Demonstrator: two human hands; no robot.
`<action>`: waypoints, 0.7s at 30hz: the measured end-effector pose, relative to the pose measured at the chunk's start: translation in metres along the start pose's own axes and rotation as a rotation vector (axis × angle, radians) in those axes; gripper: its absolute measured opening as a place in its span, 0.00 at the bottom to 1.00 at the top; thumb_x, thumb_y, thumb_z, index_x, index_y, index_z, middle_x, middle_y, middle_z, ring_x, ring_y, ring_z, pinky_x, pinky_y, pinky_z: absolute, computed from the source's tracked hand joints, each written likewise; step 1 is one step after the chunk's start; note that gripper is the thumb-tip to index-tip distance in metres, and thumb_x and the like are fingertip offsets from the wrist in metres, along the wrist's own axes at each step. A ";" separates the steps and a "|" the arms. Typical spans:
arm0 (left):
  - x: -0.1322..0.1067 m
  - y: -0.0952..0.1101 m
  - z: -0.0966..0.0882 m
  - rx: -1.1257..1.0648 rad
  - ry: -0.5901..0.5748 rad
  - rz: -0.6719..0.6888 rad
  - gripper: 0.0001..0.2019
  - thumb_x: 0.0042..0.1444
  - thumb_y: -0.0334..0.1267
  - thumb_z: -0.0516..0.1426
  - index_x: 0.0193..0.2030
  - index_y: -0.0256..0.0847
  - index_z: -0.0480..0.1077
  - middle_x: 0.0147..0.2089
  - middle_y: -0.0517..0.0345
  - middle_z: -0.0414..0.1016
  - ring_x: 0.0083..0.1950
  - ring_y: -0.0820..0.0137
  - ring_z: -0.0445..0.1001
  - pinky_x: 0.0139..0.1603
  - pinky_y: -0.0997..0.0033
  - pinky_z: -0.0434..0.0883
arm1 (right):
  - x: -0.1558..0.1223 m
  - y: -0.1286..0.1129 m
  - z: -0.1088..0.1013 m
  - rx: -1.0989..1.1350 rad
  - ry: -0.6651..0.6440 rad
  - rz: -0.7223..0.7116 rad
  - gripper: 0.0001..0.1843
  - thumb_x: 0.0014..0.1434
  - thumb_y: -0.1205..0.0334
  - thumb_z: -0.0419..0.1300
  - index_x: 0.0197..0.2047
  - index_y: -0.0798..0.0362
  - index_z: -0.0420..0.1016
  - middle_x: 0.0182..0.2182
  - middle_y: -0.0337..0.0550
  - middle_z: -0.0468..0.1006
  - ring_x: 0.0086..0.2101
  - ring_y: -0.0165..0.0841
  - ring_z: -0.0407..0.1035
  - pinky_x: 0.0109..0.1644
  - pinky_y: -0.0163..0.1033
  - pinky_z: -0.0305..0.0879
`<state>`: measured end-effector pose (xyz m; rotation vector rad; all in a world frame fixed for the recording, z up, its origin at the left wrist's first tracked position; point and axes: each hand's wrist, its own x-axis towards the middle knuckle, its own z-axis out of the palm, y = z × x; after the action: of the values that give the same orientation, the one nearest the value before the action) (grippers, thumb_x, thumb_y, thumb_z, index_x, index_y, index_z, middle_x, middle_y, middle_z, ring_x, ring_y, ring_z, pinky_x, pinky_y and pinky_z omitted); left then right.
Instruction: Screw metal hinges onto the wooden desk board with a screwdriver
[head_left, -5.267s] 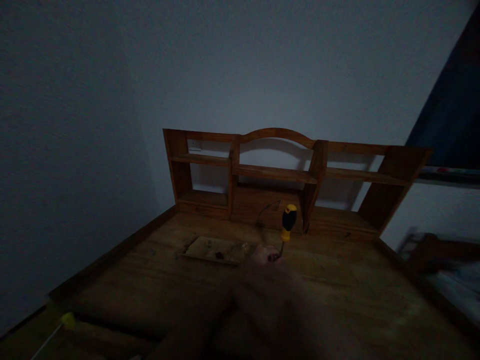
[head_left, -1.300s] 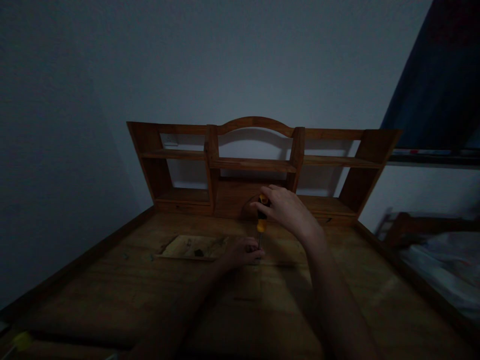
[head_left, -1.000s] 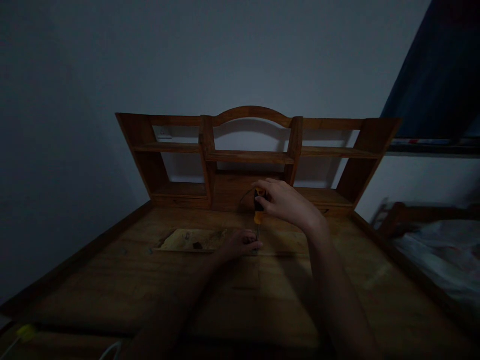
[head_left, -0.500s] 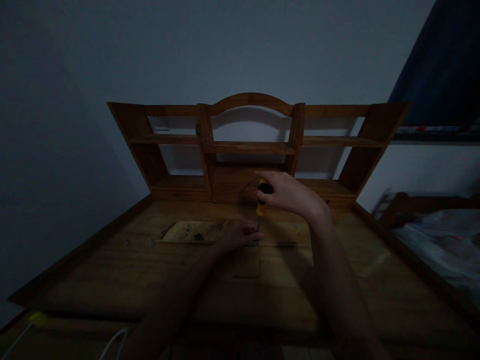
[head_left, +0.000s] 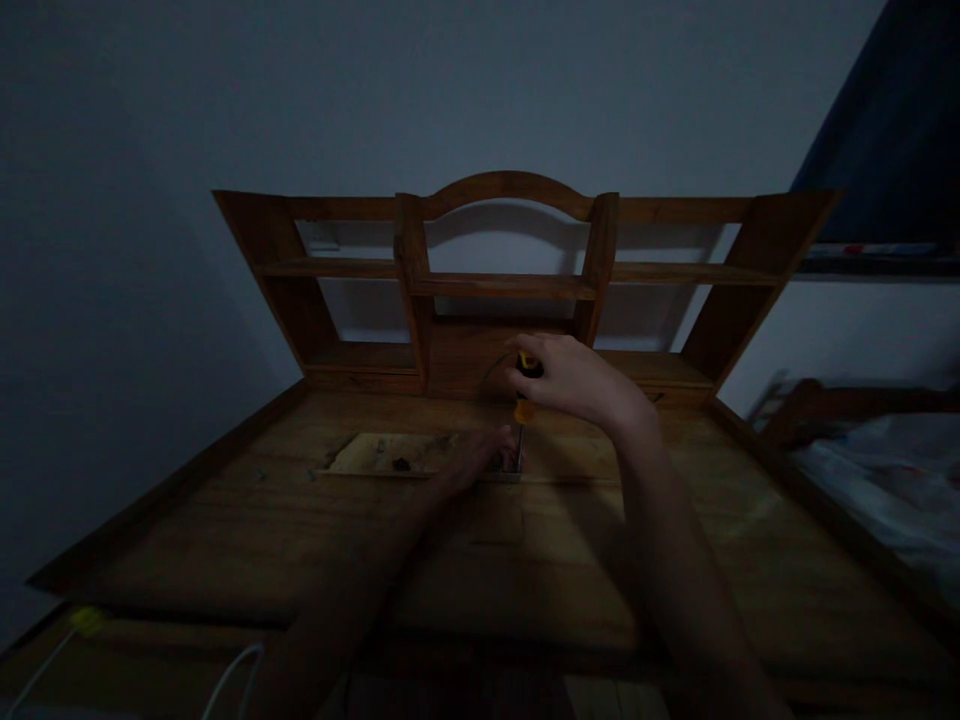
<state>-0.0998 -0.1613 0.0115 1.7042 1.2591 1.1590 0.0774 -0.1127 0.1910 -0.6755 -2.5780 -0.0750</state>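
Note:
My right hand (head_left: pixel 574 378) is wrapped round the yellow-and-black handle of a screwdriver (head_left: pixel 524 411), which stands nearly upright, its shaft pointing down. Beside the shaft's lower end, my left hand (head_left: pixel 484 455) has its fingers curled together at the edge of a pale wooden board (head_left: pixel 566 460). Whatever those fingers pinch is too dark and small to make out, and the screwdriver's tip is hard to see. The board lies flat on the wooden desktop (head_left: pixel 420 590), with a dark knot or mark on its left part.
A wooden shelf unit (head_left: pixel 510 287) rises along the desk's back against the wall. Small grey pieces (head_left: pixel 311 476) lie left of the board. At the front left are a yellow object (head_left: pixel 88 621) and a white cable (head_left: pixel 238 660). Plastic-looking sheeting (head_left: pixel 885 480) is at right.
The view has shifted slightly. My left fingers have changed their position beside the screwdriver's shaft. My right hand keeps its hold on the handle, and the screwdriver stays nearly upright.

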 end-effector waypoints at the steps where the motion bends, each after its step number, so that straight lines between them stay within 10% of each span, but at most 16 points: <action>1: 0.000 0.000 0.000 0.018 0.007 -0.002 0.34 0.69 0.57 0.39 0.37 0.36 0.79 0.31 0.52 0.77 0.33 0.67 0.74 0.42 0.67 0.69 | -0.001 0.002 -0.001 0.044 -0.011 -0.042 0.19 0.65 0.57 0.56 0.58 0.51 0.73 0.50 0.47 0.79 0.49 0.41 0.74 0.51 0.41 0.66; 8: -0.004 0.002 0.001 0.139 0.008 0.019 0.34 0.70 0.56 0.37 0.40 0.37 0.78 0.31 0.55 0.76 0.35 0.68 0.74 0.42 0.68 0.69 | 0.003 -0.005 0.000 0.023 -0.026 -0.019 0.15 0.68 0.55 0.54 0.52 0.52 0.75 0.45 0.49 0.81 0.46 0.40 0.74 0.49 0.41 0.65; 14: -0.005 -0.003 0.003 0.326 0.242 0.091 0.28 0.71 0.51 0.40 0.41 0.38 0.76 0.37 0.55 0.77 0.39 0.67 0.75 0.43 0.69 0.68 | 0.003 -0.013 0.004 -0.131 -0.010 0.111 0.23 0.69 0.43 0.49 0.49 0.53 0.73 0.37 0.52 0.81 0.40 0.46 0.76 0.43 0.44 0.65; 21: 0.004 -0.021 0.000 0.651 0.292 0.186 0.10 0.66 0.36 0.52 0.46 0.40 0.74 0.45 0.54 0.74 0.45 0.67 0.74 0.47 0.68 0.70 | 0.002 -0.002 -0.001 0.033 -0.064 -0.013 0.20 0.63 0.62 0.54 0.57 0.56 0.70 0.53 0.53 0.76 0.53 0.43 0.70 0.53 0.42 0.62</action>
<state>-0.1058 -0.1511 -0.0069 2.2098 1.8341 1.2156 0.0751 -0.1134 0.1931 -0.6589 -2.6393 -0.0152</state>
